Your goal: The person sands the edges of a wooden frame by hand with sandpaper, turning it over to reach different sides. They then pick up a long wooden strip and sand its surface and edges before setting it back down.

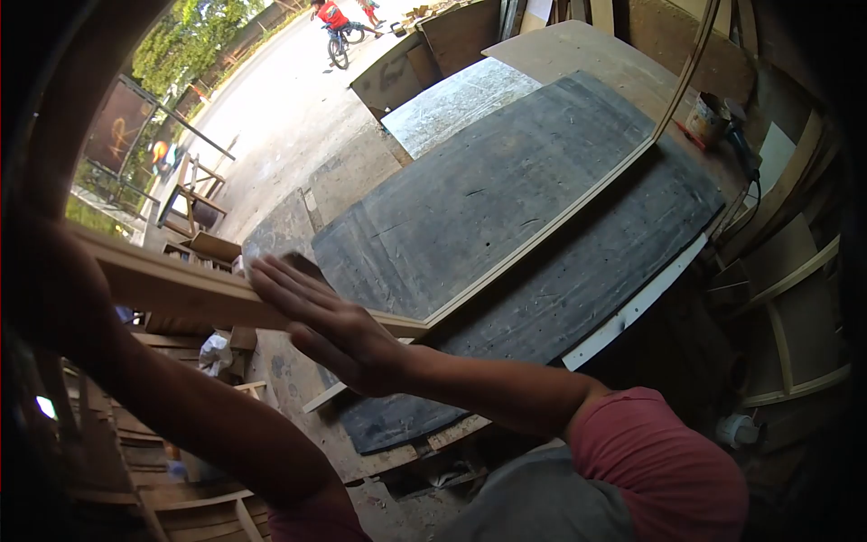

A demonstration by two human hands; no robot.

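Note:
My right hand (339,334) lies on a pale wooden board (194,294), its fingers stretched out across the wood and apart from the thumb. The board runs from the left edge to a corner on the dark worktop, where it meets a long grooved wooden strip (542,237). That strip crosses the worktop and meets another upright-looking strip (691,72) at the far right. My left arm reaches up along the left side, and the left hand (63,280) is lost in shadow near the board's end; its fingers cannot be made out.
The dark worktop sheet (470,199) has a whitish panel (461,104) beyond it. A tin can (707,119) and a corded tool (741,135) stand at the far right. Wooden frames (790,339) lean at right. Outdoors, a person in red (331,15) is by a bicycle (339,50).

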